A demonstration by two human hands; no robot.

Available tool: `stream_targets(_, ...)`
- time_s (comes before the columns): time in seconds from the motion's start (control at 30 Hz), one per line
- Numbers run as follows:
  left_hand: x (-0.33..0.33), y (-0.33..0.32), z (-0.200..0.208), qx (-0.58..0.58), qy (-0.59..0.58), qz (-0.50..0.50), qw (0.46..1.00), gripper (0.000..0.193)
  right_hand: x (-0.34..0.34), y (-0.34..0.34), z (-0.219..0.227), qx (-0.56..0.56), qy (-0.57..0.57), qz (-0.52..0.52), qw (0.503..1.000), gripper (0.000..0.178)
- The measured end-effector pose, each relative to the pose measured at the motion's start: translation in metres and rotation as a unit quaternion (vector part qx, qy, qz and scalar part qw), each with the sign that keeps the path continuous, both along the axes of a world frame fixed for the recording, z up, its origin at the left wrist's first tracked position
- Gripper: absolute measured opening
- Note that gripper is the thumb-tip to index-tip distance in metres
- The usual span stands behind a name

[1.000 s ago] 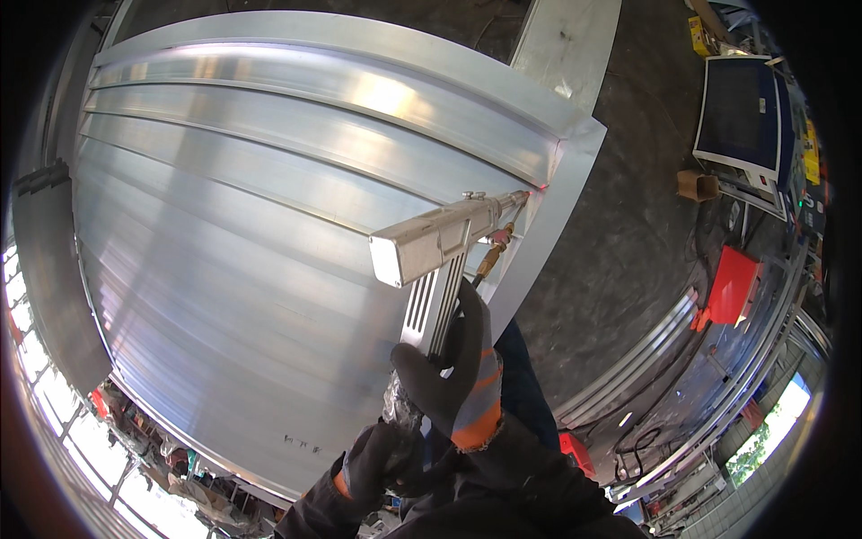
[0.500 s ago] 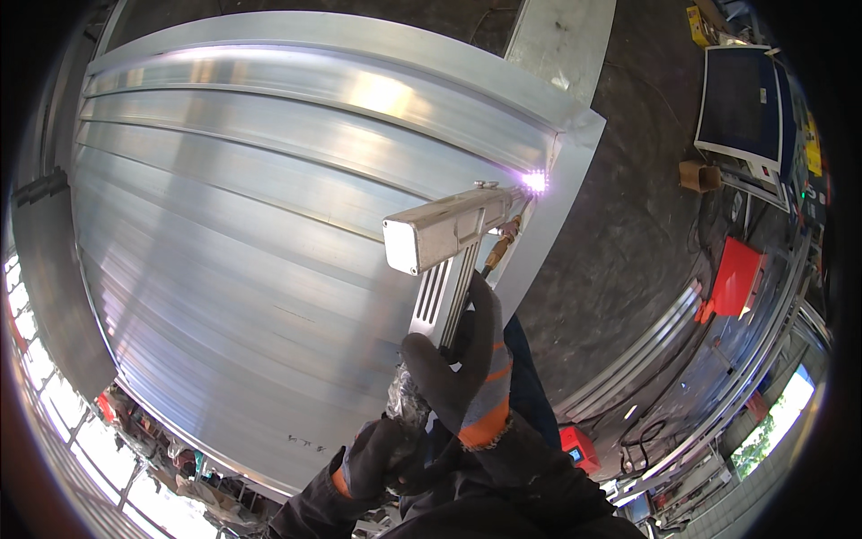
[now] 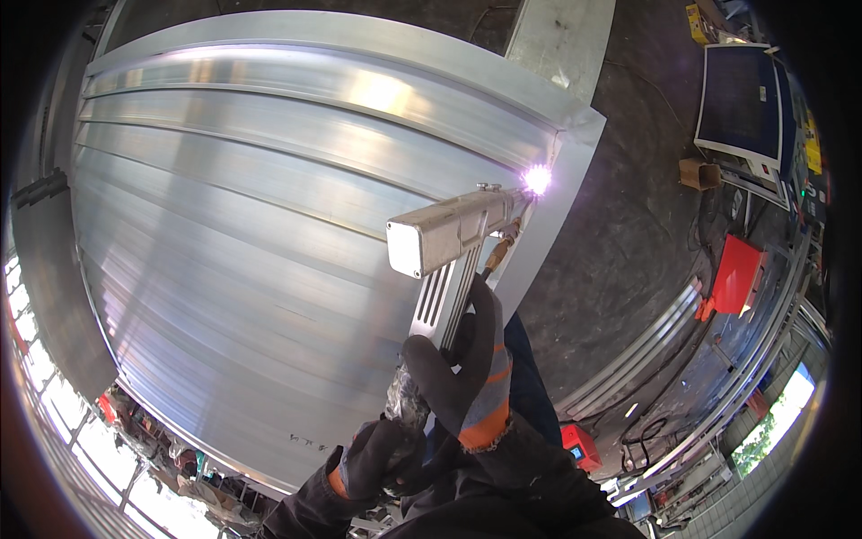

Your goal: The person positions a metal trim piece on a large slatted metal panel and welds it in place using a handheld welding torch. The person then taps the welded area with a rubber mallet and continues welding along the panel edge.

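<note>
Head view shows us mid-weld: right hand (image 3: 467, 377) gripping the welding gun (image 3: 449, 242), left hand (image 3: 382, 458) clasping its cable (image 3: 406, 404), spark (image 3: 537, 180) at the aluminium panel (image 3: 251, 234) edge, which we judge needs steady travel along the seam.

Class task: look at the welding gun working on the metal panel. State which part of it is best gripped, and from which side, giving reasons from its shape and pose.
Grip the slotted handle from below, on the person's side. It hangs down from the boxy body of the welding gun, far from the bright spark at the nozzle on the metal panel. The right hand wraps it there; the left hand holds the wrapped cable below.
</note>
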State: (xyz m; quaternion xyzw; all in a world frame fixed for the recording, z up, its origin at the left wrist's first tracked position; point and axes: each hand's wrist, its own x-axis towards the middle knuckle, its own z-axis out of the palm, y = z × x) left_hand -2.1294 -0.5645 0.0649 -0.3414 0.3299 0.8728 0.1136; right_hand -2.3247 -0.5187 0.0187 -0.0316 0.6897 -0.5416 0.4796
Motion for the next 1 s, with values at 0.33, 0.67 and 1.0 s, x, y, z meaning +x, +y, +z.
stream_targets(0.33, -0.009, -0.006, 0.009, 0.096, -0.086, 0.013, 0.992, 0.026, 0.008, 0.005, -0.003, -0.003, 0.084, 0.000, 0.996, 0.080)
stream_targets(0.67, 0.003, 0.003, 0.013, 0.034, -0.107, 0.008, 0.994, 0.032, 0.016, 0.008, 0.003, -0.011, 0.096, 0.001, 0.995, 0.082)
stream_targets(1.0, 0.007, 0.007, 0.016, 0.084, -0.115, 0.029, 0.989, 0.039, 0.021, 0.013, 0.006, -0.031, 0.078, -0.002, 0.996, 0.085)
